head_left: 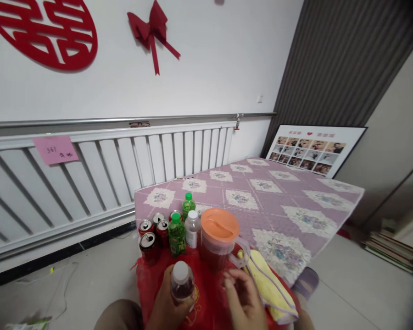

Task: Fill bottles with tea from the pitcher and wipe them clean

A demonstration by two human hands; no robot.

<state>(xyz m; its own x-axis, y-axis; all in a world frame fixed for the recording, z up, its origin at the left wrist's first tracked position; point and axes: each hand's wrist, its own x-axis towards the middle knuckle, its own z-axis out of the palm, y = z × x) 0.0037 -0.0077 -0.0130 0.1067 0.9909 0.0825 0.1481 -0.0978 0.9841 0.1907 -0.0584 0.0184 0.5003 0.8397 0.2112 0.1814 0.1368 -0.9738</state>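
Note:
My left hand (165, 305) is wrapped around a clear plastic bottle (182, 280) with a white cap and dark red liquid, held upright over a red cloth (213, 293). My right hand (242, 298) hovers just right of it with fingers loosely curled and nothing visible in them, near the handle of a clear pitcher (220, 240) with an orange lid and dark red liquid. A yellow towel (268, 286) lies right of my right hand.
Behind the pitcher stand several red cans (148, 245), two green bottles (176, 234) and a clear bottle (192, 229). A bed with a purple patterned cover (261, 197) stretches to the back right. A white radiator (124, 169) lines the wall; a photo board (313, 149) leans in the corner.

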